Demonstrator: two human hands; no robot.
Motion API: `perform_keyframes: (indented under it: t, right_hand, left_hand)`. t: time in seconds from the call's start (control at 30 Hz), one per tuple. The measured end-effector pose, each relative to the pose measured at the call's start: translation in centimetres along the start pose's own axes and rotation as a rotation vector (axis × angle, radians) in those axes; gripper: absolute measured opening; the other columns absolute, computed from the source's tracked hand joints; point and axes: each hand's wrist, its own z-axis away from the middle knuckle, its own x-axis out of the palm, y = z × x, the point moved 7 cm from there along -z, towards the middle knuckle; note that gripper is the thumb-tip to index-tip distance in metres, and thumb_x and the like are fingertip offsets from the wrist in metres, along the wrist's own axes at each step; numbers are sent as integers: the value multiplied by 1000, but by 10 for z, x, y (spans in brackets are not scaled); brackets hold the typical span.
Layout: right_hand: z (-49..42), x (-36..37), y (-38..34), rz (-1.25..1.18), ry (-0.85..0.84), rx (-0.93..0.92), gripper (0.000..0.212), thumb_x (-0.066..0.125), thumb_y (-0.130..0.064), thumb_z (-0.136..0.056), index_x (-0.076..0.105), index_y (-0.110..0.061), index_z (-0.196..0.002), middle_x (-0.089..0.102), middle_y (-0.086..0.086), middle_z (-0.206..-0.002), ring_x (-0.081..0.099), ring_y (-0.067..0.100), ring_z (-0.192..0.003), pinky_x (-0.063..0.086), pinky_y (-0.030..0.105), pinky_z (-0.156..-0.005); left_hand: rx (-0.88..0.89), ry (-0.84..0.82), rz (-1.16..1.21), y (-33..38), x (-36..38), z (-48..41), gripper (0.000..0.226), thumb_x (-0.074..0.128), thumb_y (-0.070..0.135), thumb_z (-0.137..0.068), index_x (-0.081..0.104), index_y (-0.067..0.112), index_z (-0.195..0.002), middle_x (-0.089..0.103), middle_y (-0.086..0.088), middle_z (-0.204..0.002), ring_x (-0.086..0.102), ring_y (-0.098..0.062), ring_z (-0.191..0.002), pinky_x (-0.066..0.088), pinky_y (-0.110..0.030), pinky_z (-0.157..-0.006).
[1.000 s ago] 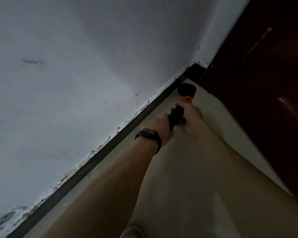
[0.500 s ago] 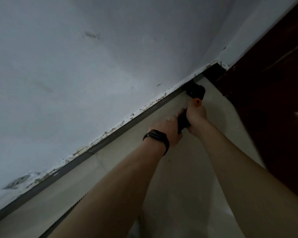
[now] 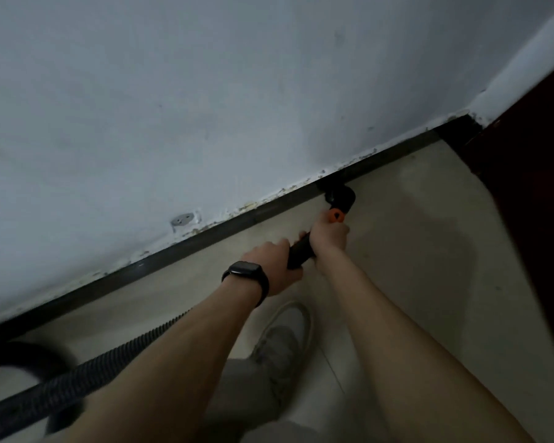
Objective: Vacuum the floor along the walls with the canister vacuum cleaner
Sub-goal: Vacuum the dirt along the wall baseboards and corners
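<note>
while your left hand [image 3: 279, 266] and right hand [image 3: 328, 238] clasp the wand [image 3: 298, 254], nozzle [image 3: 339, 196] works the baseboard [image 3: 205, 238] edge; next, slide left, flush.

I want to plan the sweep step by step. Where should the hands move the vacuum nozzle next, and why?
Probably slide the nozzle leftward along the baseboard, toward the wall socket. The left hand and right hand both grip the wand, the nozzle sits against the baseboard, and it has already left the corner by the door.
</note>
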Motion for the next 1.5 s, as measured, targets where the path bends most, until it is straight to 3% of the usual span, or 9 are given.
perform_keyframes:
  t: [0.23, 0.43, 0.63, 0.87, 1.0, 1.1, 1.23, 1.4, 1.5]
  right_hand:
    - [90, 67, 51, 112, -69, 31, 44, 42, -34, -109, 32, -2, -138, 61, 6, -70, 64, 20, -60, 61, 44, -81]
    - [138, 109, 94, 241, -112, -1, 44, 42, -34, -109, 32, -1, -137, 59, 5, -76, 66, 18, -59, 58, 35, -64]
    - [174, 136, 134, 259, -136, -5, 42, 43, -36, -110, 33, -4, -134, 60, 4, -72, 72, 27, -72, 62, 49, -85]
    - [203, 168, 163, 223, -194, 30, 41, 45, -35, -109, 30, -8, -137, 58, 5, -88, 69, 19, -59, 63, 37, -68]
    - [206, 184, 178, 167, -347, 200, 42, 59, -27, -104, 33, -13, -134, 63, 7, -99, 75, 24, -64, 62, 40, -63]
    - [196, 177, 181, 176, -362, 200, 44, 62, -25, -100, 39, -11, -135, 64, 8, -100, 77, 24, -67, 61, 38, -57]
    - [166, 121, 176, 157, -187, 148, 43, 60, -21, -100, 44, -6, -137, 65, 10, -95, 76, 23, -62, 58, 33, -50]
    - [131, 20, 150, 122, 25, 88, 10, 58, -12, -98, 51, -7, -94, 63, 14, -89, 72, 30, -70, 56, 33, -52]
    - [122, 5, 150, 181, -18, 103, 11, 60, -12, -96, 51, -6, -96, 62, 12, -84, 70, 27, -72, 56, 33, -49]
  left_hand:
    - [-171, 34, 97, -92, -2, 93, 25, 61, 48, -88, 58, 24, -92, 61, 1, -81, 60, -19, -71, 52, -33, -63]
    - [-276, 53, 219, -154, 19, 146, 23, 62, 47, -85, 53, 27, -79, 61, 2, -78, 58, -17, -68, 43, -29, -55]
    - [-319, 40, 246, -197, 38, 182, 23, 63, 47, -86, 58, 25, -89, 62, 2, -82, 61, -18, -74, 53, -33, -67]
    - [-350, 44, 220, -247, 44, 208, 23, 60, 49, -87, 55, 27, -91, 60, 4, -81, 60, -16, -72, 50, -30, -63]
    - [-400, 55, 221, -271, 58, 219, 21, 57, 50, -87, 54, 30, -91, 59, 6, -79, 59, -14, -70, 49, -29, -62]
    - [-373, 48, 187, -268, 63, 216, 23, 55, 53, -86, 55, 31, -92, 60, 5, -79, 60, -15, -70, 53, -30, -65]
    - [-194, -30, 147, -219, 72, 186, 26, 52, 53, -89, 55, 28, -95, 59, 5, -79, 62, -19, -73, 53, -32, -66]
    - [59, -96, 102, -131, 95, 149, 28, 51, 50, -92, 53, 23, -100, 63, -4, -91, 63, -27, -81, 49, -32, -68]
    - [92, -91, 69, -121, 108, 142, 36, 49, 51, -94, 53, 20, -111, 65, -7, -100, 64, -29, -85, 48, -33, -68]
